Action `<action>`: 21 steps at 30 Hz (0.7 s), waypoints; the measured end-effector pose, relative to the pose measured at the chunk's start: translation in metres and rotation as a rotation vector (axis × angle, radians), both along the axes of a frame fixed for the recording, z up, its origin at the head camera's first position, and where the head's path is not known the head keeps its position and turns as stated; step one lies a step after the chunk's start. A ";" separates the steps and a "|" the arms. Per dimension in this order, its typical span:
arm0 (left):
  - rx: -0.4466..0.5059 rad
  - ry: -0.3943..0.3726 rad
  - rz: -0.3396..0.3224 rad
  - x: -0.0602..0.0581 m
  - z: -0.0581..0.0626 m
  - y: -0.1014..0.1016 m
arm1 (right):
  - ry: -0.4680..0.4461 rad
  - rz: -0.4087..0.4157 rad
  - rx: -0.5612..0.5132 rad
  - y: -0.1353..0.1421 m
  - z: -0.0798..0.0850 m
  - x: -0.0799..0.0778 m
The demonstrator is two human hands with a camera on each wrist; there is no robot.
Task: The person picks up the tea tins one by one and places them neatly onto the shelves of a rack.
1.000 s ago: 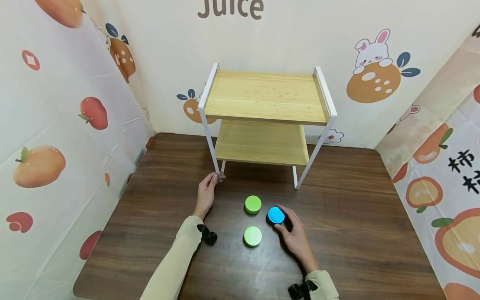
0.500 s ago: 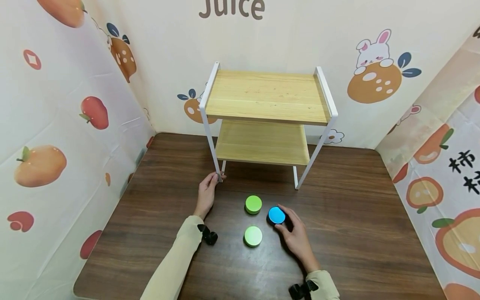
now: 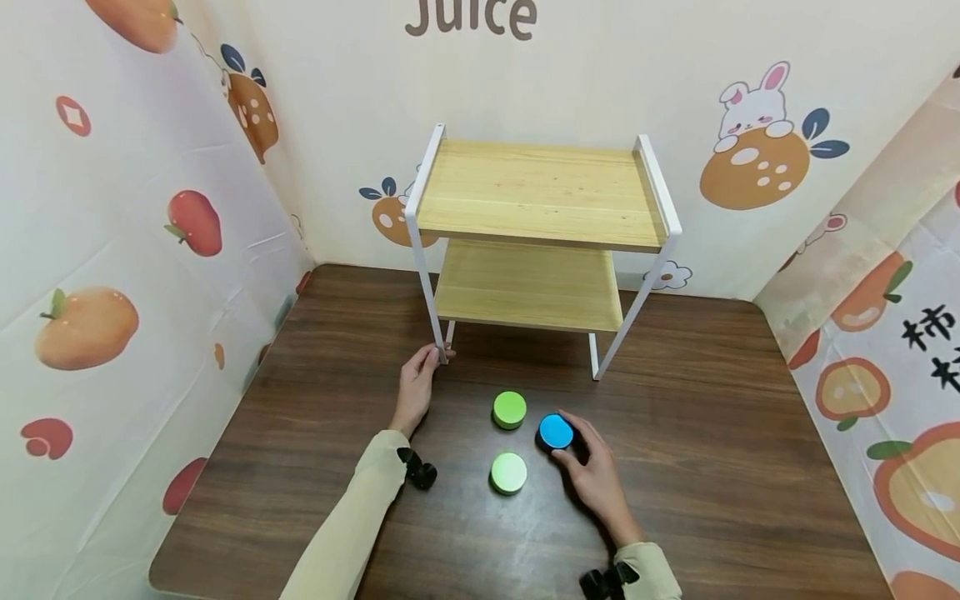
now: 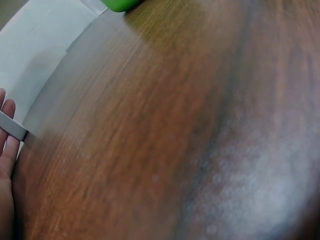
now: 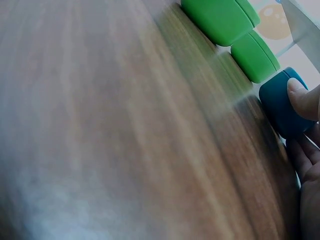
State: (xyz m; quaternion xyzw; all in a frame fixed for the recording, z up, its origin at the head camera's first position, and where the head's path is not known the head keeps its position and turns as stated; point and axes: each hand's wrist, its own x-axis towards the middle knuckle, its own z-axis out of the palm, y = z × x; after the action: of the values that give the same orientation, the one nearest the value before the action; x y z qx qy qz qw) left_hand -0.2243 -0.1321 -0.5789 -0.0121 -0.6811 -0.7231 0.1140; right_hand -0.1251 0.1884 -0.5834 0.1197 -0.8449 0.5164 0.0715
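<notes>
At the left, my left hand (image 3: 415,387) pinches the foot of the front left white leg (image 3: 431,304) of a two-tier wooden shelf rack (image 3: 536,187). The left wrist view catches only some fingers (image 4: 8,155) by that leg (image 4: 12,126). My right hand (image 3: 596,475) grips a small round blue container (image 3: 556,432) standing on the table; in the right wrist view the thumb (image 5: 302,100) presses its side (image 5: 277,107). Two round green containers, a farther one (image 3: 509,408) and a nearer, paler-topped one (image 3: 508,472), stand left of the blue one.
The rack stands at the back of a dark wood table (image 3: 720,467), close to a printed backdrop (image 3: 570,75). Patterned cloth walls (image 3: 135,233) rise on both sides. A black wrist camera (image 3: 420,471) is strapped over each pale sleeve (image 3: 345,521).
The head view has shifted slightly, so everything appears a little farther right. Both hands, the rack and the containers keep their places relative to one another.
</notes>
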 end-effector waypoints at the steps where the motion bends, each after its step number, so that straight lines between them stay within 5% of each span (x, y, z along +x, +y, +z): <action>1: 0.001 0.001 -0.003 0.000 0.000 0.000 | 0.000 0.000 0.001 0.000 0.000 0.000; 21: 0.000 -0.021 -0.013 -0.001 -0.002 -0.003 | 0.033 0.005 -0.001 -0.001 0.000 -0.002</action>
State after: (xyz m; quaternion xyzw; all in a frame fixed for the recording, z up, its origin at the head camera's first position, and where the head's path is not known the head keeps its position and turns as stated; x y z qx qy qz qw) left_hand -0.2249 -0.1351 -0.5808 -0.0090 -0.6823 -0.7238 0.1024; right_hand -0.1275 0.1869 -0.5833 0.1304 -0.8432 0.5148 0.0839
